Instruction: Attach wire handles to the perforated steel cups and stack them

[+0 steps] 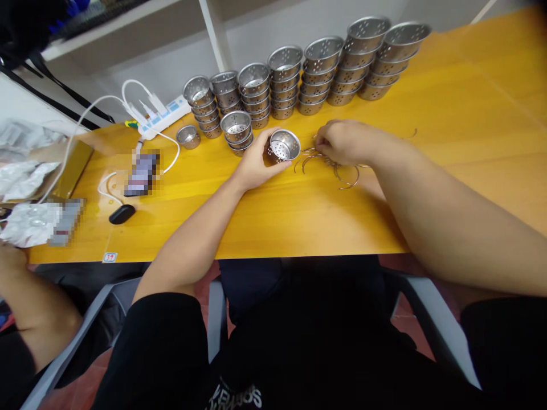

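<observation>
My left hand (255,165) is wrapped around a small perforated metal cup (284,147), its open mouth tilted up toward me. To the right, my right hand (337,139) has its fingers pinched together over a loose heap of thin curved wires (348,176). Whether a wire is between those fingertips is hidden. Just left of the held cup stands a short stack of similar cups (236,128), and a single cup (188,136) sits further left. Behind both hands runs a row of taller stacks of the same cups (284,80).
A white power strip (164,117) with plugged-in cables lies at the back left. Near it are a blurred phone (142,175) and a black oval device (122,214). Plastic bags (29,222) and another person's arm (38,307) are at far left. The yellow table's front edge runs before me.
</observation>
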`<state>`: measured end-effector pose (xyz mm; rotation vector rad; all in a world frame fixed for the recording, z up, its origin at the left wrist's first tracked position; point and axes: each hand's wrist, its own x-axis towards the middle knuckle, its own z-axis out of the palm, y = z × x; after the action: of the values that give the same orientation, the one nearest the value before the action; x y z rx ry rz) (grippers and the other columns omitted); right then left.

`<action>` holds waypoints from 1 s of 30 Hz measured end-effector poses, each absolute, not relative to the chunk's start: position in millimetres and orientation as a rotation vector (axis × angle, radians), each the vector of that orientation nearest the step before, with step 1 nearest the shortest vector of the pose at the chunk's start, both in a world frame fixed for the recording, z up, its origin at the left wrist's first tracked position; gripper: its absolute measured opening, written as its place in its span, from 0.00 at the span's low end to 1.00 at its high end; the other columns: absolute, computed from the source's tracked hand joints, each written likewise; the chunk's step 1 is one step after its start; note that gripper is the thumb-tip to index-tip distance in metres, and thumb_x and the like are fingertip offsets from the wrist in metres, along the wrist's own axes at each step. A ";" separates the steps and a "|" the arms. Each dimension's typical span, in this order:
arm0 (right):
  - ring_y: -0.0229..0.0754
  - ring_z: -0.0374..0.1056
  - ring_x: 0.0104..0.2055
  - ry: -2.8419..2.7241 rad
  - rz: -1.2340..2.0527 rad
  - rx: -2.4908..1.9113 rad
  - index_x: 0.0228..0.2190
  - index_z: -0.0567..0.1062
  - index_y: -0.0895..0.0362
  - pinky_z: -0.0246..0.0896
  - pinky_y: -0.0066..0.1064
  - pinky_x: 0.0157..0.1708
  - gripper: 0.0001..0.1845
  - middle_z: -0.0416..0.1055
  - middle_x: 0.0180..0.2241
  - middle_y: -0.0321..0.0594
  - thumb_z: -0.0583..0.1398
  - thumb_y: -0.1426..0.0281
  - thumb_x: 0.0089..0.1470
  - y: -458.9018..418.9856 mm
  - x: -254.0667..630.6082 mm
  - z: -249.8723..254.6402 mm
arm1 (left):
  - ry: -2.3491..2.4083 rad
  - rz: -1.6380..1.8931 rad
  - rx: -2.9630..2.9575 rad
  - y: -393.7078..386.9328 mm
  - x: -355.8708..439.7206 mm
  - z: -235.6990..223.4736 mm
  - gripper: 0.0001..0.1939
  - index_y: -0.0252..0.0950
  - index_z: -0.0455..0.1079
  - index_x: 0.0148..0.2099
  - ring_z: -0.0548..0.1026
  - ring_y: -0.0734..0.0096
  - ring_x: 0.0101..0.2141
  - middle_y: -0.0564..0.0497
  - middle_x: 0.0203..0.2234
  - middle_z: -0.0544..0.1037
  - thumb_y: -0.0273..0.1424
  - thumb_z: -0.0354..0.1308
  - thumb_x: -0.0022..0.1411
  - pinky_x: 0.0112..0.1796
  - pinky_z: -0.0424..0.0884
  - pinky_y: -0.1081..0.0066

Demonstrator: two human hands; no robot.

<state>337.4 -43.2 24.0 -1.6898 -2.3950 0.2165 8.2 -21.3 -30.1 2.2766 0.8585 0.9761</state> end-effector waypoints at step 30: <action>0.71 0.85 0.58 -2.352 0.234 -1.618 0.62 0.82 0.53 0.79 0.57 0.58 0.15 0.90 0.60 0.61 0.59 0.67 0.84 -72.3 308.3 61.1 | 0.749 1.051 2.323 -6.7 5.0 -44.4 0.48 0.44 0.58 0.86 0.79 0.38 0.83 0.33 0.83 0.76 0.48 0.75 0.75 0.86 0.74 0.42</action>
<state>308.3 -72.3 61.1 -1.6182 -2.3523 0.2339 5.0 -6.7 -44.4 2.3229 0.7494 1.0512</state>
